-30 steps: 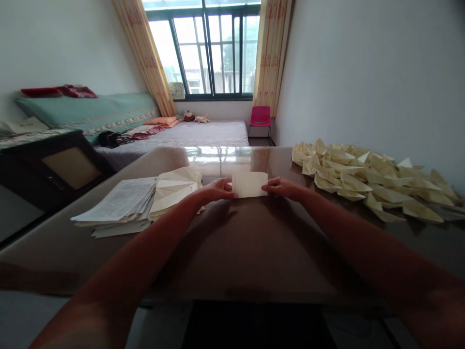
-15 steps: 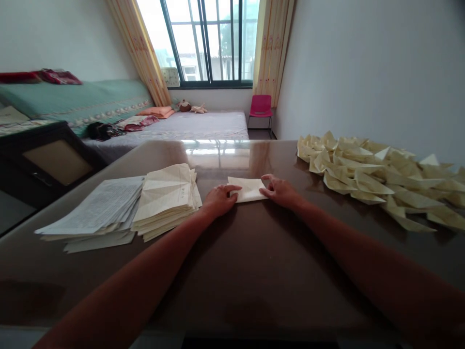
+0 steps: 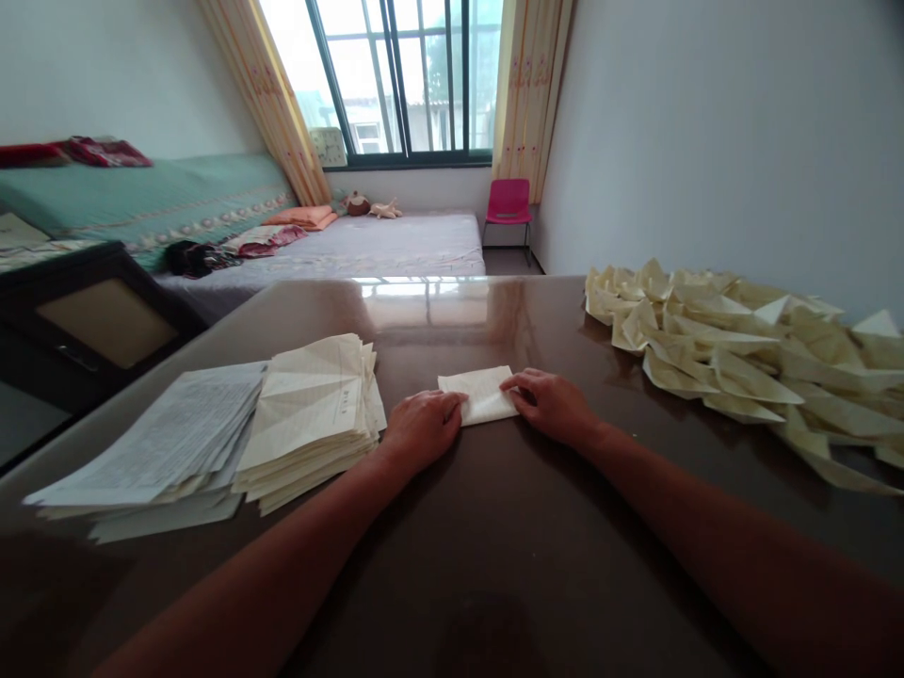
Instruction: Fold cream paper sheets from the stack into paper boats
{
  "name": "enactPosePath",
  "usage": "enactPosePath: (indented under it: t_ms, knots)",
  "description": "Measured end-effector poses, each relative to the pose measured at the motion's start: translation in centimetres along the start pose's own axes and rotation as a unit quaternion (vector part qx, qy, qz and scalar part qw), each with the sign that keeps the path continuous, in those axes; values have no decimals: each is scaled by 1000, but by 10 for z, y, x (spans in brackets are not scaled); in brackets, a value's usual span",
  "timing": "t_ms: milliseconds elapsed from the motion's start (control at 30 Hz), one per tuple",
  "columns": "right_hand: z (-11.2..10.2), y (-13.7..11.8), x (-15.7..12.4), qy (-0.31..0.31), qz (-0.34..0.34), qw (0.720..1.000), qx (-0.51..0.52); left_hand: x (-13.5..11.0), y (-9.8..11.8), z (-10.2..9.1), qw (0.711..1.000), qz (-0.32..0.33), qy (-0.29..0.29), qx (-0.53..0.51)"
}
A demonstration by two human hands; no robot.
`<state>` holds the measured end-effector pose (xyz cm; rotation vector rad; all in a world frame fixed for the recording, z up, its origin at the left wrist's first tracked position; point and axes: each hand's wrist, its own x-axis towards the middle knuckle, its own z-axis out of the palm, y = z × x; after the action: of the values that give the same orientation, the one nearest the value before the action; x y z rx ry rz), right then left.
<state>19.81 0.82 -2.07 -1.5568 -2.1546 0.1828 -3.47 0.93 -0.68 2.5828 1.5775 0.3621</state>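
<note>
A small folded sheet of cream paper lies on the brown table in front of me. My left hand is closed at its left edge, with thumb and fingertips pressed on the paper. At the opposite edge, my right hand has its index finger on top and its thumb by the near edge, in a pinch. To the left of my left hand stands a stack of cream paper sheets, the top one creased. A pile of folded paper pieces covers the table's right side.
A stack of printed white sheets lies at the left, against the cream stack. Past the glossy table are a bed, a pink chair and a window. A dark cabinet stands at the left.
The view has shifted a little, so the table and piles sit lower. My left fingers have drawn in closer together, and my right index finger has come down onto the paper's right edge.
</note>
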Motion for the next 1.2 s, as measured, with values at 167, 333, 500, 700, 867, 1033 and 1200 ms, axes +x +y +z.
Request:
enactPosePath:
  t_ms: [167, 333, 500, 700, 867, 1033, 1200]
  knots:
    - [1, 0, 2, 6, -12, 1000, 13, 2, -3, 1, 1000, -2, -2, -16]
    - [4, 1, 5, -4, 14, 1000, 14, 4, -4, 2, 1000, -24, -11, -10]
    - [3, -1, 6, -8, 24, 1000, 12, 4, 0, -2, 999, -27, -17, 24]
    - [1, -5, 7, -12, 45, 999, -5, 5, 1, -5, 997, -15, -24, 73]
    - [-2, -11, 7, -23, 60, 997, -31, 5, 1, -9, 990, 29, 18, 136]
    - [-3, -13, 6, -22, 57, 996, -59, -6, 17, -3, 973, 210, 52, 79]
    - [-2, -9, 7, -31, 56, 996, -62, -15, 31, 7, 973, 212, 34, 86]
